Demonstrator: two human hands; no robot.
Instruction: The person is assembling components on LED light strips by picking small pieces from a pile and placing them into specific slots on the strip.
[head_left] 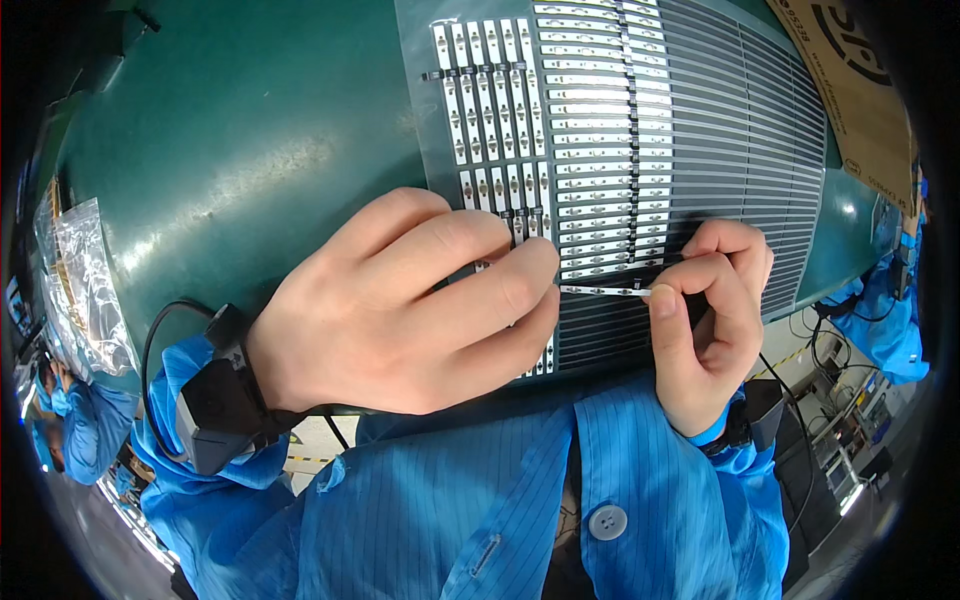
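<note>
My left hand (420, 305) lies flat over the near edge of a clear plastic sheet (420, 120) that carries rows of small white strips (490, 100). Its fingertips reach a thin white strip (603, 291). My right hand (712, 320) pinches the other end of that strip between thumb and forefinger. The strip lies across a grey slotted tray (720, 150) filled with many similar white strips (600, 130) in horizontal rows. A black band with a cable sits on each wrist.
The work rests on a dark green table (230, 150). A brown cardboard piece (860, 90) lies at the far right. Clear plastic bags (85, 290) hang off the left edge. Other people in blue coats appear at the left and right rims.
</note>
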